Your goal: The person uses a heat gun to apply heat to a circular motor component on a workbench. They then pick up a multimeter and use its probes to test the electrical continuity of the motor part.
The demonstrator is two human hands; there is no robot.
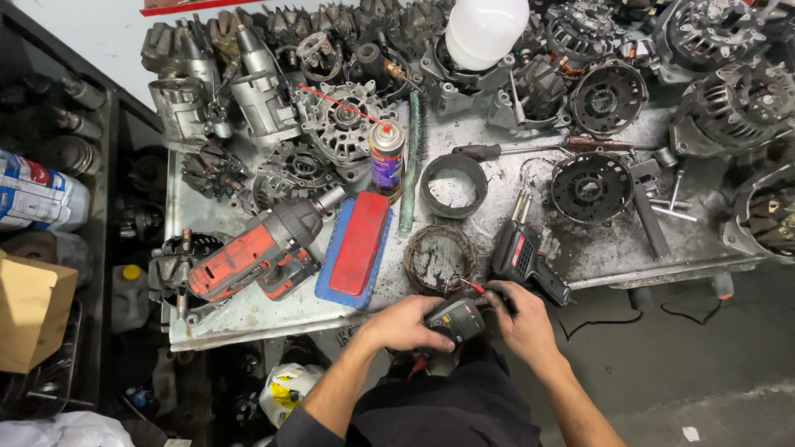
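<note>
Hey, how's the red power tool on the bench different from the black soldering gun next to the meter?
The red power tool is bulkier and lies left of the red-and-blue pad; the black soldering gun is slimmer, with two metal prongs, and lies nearer the right hand. Both lie flat on the metal bench, untouched.

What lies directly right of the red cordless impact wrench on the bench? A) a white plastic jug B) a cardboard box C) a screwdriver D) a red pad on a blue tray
D: the red pad on a blue tray lies flat right beside the red cordless impact wrench, below the spray can; the white jug stands far back.
</note>
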